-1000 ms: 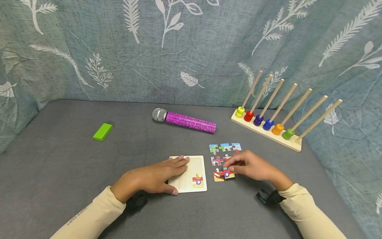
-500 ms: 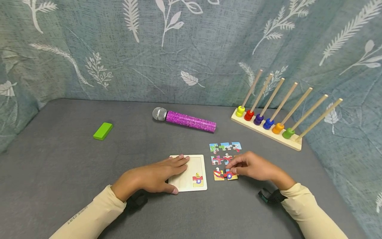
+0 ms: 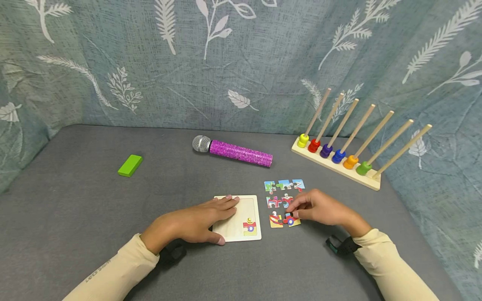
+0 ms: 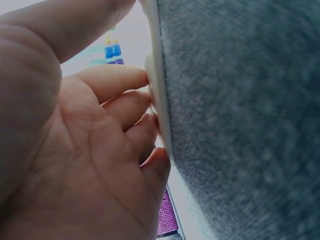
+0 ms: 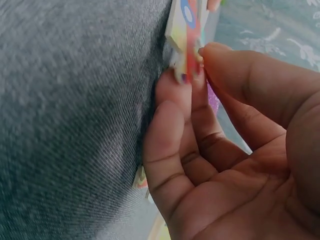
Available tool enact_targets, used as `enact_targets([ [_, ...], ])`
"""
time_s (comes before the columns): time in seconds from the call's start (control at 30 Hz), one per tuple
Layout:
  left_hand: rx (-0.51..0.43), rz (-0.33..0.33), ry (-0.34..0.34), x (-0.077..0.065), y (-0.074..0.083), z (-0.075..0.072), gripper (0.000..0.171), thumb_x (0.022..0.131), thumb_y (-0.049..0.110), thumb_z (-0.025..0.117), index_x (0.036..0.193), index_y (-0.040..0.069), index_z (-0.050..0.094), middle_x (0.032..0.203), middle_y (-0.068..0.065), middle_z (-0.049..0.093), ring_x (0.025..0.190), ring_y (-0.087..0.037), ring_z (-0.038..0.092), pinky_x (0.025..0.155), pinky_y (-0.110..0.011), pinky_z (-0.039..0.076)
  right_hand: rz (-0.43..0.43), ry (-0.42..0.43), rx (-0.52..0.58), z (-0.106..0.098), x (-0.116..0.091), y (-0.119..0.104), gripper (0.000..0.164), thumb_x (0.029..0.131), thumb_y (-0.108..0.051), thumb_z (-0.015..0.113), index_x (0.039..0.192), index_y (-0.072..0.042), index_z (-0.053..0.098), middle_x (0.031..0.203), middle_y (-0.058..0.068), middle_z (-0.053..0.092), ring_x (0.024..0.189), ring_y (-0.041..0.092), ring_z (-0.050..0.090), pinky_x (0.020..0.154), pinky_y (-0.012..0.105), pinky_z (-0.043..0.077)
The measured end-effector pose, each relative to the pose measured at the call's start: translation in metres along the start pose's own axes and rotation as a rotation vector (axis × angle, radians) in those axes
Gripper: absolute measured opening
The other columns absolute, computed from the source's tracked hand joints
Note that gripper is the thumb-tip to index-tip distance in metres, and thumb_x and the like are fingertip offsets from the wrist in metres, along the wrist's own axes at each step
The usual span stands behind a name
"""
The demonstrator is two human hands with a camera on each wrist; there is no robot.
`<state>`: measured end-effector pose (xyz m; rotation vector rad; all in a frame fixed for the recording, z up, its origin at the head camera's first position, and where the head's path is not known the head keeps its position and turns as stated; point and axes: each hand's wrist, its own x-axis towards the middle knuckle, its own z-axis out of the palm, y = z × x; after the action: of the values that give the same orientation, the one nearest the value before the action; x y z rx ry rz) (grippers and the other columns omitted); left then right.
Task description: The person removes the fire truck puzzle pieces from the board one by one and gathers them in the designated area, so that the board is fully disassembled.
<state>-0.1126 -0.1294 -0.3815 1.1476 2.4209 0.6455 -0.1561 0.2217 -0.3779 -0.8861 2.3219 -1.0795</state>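
Note:
My left hand [image 3: 192,221] rests on a square wooden puzzle board [image 3: 245,208], its fingers extended over the left half. At the board's lower right sits a red and yellow puzzle piece [image 3: 249,228] with a wheel. In the head view, my right hand [image 3: 323,209] pinches another puzzle piece [image 3: 291,220], red with a blue wheel, at the lower right of the loose pieces. The right wrist view has that piece edge-on between thumb and fingers, slightly tilted. Beside it lies a red and yellow piece [image 3: 276,221]. The right fingers cover part of the group.
More loose pieces lie in rows, including a green and blue one [image 3: 269,186]. Behind them are a purple glittery microphone [image 3: 241,153] and, to the right, a wooden peg stand [image 3: 335,163] with coloured beads. A green block [image 3: 130,165] lies at the left of the grey table.
My right hand has shifted slightly right with the pinched piece, widening the gap to the red and yellow piece on its left. My left hand and the board have stayed put.

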Motion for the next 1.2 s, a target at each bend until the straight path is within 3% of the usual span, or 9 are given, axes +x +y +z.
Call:
enact_targets([
  [0.67, -0.005, -0.002, 0.009, 0.001, 0.0, 0.001, 0.073, 0.087, 0.023, 0.072, 0.144, -0.009, 0.038, 0.158, -0.016, 0.022, 0.146, -0.032, 0.015, 0.116, -0.047, 0.015, 0.006, 0.052, 0.005, 0.004, 0.009, -0.008, 0.017, 0.092, -0.006, 0.065, 0.106, -0.001, 0.073, 0.099, 0.005, 0.072, 0.079, 0.006, 0.059, 0.066, 0.021, 0.05],
  [1.03, -0.001, -0.019, 0.005, 0.001, 0.0, 0.001, 0.074, 0.087, 0.024, 0.073, 0.144, -0.008, 0.038, 0.159, -0.014, 0.022, 0.146, -0.031, 0.014, 0.116, -0.047, 0.014, -0.018, 0.034, 0.032, 0.016, 0.022, -0.022, 0.019, 0.093, -0.006, 0.065, 0.108, 0.001, 0.072, 0.1, 0.007, 0.073, 0.073, 0.003, 0.056, 0.06, 0.018, 0.046],
  [1.2, 0.008, -0.012, 0.007, 0.001, 0.0, 0.002, 0.073, 0.087, 0.024, 0.072, 0.144, -0.008, 0.039, 0.158, -0.015, 0.022, 0.146, -0.032, 0.015, 0.116, -0.047, 0.015, -0.043, 0.0, 0.054, 0.022, 0.027, -0.027, 0.02, 0.093, -0.005, 0.063, 0.11, 0.002, 0.071, 0.101, 0.007, 0.073, 0.081, 0.005, 0.062, 0.067, 0.021, 0.051],
])
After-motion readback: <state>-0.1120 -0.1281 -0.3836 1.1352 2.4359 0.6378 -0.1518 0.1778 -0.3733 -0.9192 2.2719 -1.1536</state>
